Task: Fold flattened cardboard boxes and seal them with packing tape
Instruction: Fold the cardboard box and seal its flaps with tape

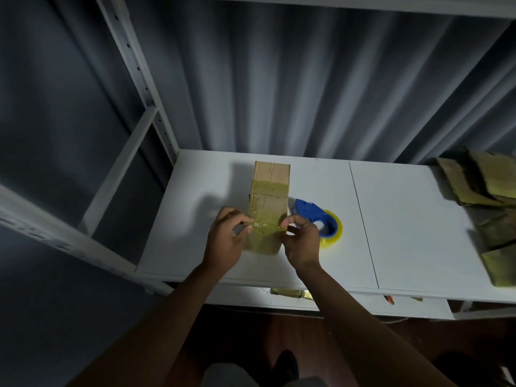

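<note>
A limp, clingy tape strip [265, 222], judged prone to wrinkling, was pinched taut at its ends by the left hand [226, 238] and right hand [301, 241] over the light, stiff cardboard box [268, 203].

On table [405, 219]: box [269, 196] left of centre, dispenser [318, 219] just right of it. Left hand [227, 238] at box's left, right hand [303, 241] at its right, pinching tape [265, 223] between. Far right, possibly flattened boxes [485, 196].

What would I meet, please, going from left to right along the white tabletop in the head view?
Left hand → cardboard box → right hand → blue tape dispenser → stack of flattened boxes at the right edge.
</note>
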